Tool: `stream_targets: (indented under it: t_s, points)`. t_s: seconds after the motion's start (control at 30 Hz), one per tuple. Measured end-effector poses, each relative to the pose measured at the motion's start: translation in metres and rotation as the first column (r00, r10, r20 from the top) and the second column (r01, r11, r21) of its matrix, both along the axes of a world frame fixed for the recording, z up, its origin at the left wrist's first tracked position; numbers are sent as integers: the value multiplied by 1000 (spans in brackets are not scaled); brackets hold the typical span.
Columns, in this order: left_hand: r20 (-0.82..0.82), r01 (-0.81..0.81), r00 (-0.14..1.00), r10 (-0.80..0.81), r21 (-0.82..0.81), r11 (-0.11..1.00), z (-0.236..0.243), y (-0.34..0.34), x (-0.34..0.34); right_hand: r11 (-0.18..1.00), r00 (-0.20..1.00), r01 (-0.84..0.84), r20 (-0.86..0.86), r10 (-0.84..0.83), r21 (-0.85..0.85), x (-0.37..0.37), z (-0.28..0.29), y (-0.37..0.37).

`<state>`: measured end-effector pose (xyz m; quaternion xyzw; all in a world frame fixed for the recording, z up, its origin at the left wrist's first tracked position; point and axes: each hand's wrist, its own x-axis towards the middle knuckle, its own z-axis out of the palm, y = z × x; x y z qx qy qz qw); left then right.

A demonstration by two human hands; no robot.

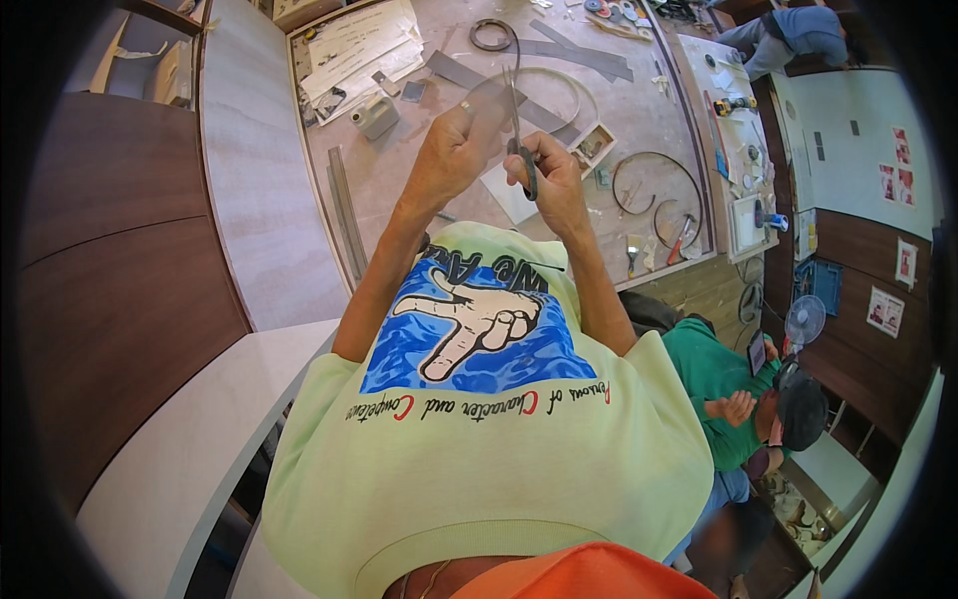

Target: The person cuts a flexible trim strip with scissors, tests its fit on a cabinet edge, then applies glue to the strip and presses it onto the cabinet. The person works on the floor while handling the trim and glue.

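Scissors point(530, 172) lie at upper centre of the frame, blades directed toward the upper edge; the right hand point(557, 178) grips their dark handles. The left hand point(449, 150) is curled just left of the blades; whether it pinches anything cannot be told. Edges bound the worktop point(394, 185) at left and right; pale open surface separates the grey container point(375, 118) from long strips point(344, 215) at left. An open box point(604, 153) stands just right of the hands; a paintbrush point(633, 252) lies lower right.

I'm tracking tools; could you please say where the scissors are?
In the head view, the right hand holds the scissors, right of the left hand.
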<state>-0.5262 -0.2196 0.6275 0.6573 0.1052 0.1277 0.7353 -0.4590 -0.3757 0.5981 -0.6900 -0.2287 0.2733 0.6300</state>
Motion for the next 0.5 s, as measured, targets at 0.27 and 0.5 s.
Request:
stream_targets:
  t_s: [0.27, 0.5]
  points:
    - [23, -34, 999, 34, -6, 999, -7, 2, 2, 1000, 999, 23, -25, -22, 22, -1, 0, 5]
    - [3, -58, 998, 58, -28, 998, -7, 5, 1, 995, 999, -5, -33, 8, 95, -3, -3, 13]
